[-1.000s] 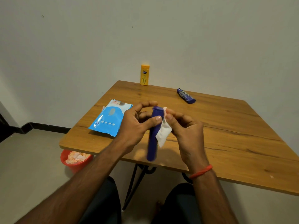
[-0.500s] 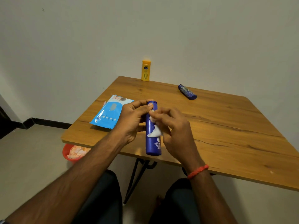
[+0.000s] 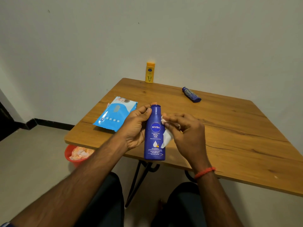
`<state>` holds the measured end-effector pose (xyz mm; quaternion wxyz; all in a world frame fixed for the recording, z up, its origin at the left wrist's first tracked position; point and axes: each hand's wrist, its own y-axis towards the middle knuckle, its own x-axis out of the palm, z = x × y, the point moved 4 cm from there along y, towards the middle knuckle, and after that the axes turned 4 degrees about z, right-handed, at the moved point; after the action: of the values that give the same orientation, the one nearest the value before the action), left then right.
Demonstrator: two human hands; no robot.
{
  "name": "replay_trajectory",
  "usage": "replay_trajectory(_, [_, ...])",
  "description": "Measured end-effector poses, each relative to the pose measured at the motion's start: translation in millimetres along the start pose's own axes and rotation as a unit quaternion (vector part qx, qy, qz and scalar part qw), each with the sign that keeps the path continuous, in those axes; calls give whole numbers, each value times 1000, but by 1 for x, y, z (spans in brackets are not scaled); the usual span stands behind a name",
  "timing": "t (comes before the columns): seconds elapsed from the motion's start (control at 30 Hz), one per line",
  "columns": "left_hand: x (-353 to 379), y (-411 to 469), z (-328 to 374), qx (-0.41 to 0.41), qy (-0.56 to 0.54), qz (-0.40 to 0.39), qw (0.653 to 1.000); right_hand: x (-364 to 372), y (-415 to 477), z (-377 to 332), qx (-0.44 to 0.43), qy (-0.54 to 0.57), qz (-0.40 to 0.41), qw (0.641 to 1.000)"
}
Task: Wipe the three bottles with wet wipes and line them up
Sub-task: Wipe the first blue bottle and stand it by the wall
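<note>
My left hand (image 3: 136,128) grips a tall blue Nivea bottle (image 3: 155,136) upright above the near table edge, label toward me. Against the bottle's right side my right hand (image 3: 185,133) pinches a white wet wipe (image 3: 167,138). A yellow bottle (image 3: 150,72) stands upright at the far edge of the wooden table (image 3: 229,136). A small dark blue bottle (image 3: 191,94) lies on its side at the far right. The blue wet-wipe pack (image 3: 115,113) lies flat on the table's left part.
A red bin (image 3: 72,158) holding used wipes sits on the floor under the table's left corner. The table's black metal legs (image 3: 136,181) stand between my knees. A plain wall runs close behind the table.
The blue bottle has turned from tilted to upright, with its label now facing me. My right hand with the wipe has slid from the cap to the bottle's right side.
</note>
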<state>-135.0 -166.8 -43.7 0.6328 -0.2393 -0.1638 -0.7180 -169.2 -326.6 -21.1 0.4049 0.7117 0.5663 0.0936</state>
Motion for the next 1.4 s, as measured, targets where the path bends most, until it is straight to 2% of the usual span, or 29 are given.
replay_trajectory(0.1, [2,1,4,14,29,-12,999,6,8,-6,17,-29,36,999])
replay_trajectory(0.2, [6,3,11,27,64,-26,997,11,16,-14,-1,-62,28,998])
replay_trajectory(0.3, [9,9,20,43,78,-5,996,14,19,-25,-72,-124,-28,989])
replay_trajectory(0.43, [6,15,27,45,89,32,995,33,-7,-39,-234,-249,-140,929])
replay_trajectory(0.53, [3,18,25,33,83,46,995,43,-33,-31,-248,-263,-218,907])
replay_trajectory(0.6, [3,19,25,32,80,42,995,37,-42,-21,-238,-241,-233,912])
replay_trajectory(0.73, [5,20,29,31,43,19,998,19,-38,0,-185,-155,-207,948])
replay_trajectory(0.83, [8,21,29,35,21,14,999,6,-21,11,-106,-101,-129,981])
replay_trajectory(0.9, [10,21,28,40,13,16,999,1,-15,9,-87,-93,-81,989])
replay_trajectory(0.97, [12,21,28,42,7,18,999,7,-18,0,-105,-104,-89,985])
replay_trajectory(1.07, [14,19,27,33,6,4,999,20,-30,-14,-199,-173,-140,955])
replay_trajectory(1.13, [13,18,25,33,5,-1,999,20,-20,-17,-183,-148,-122,964])
replay_trajectory(1.27, [13,17,20,38,18,5,999,12,19,-23,-103,-137,-26,985])
replay_trajectory(1.33, [14,19,23,39,4,7,999,16,25,-31,-128,-176,-33,975])
replay_trajectory(1.4, [13,21,27,40,-5,5,999,23,12,-38,-194,-202,-84,956])
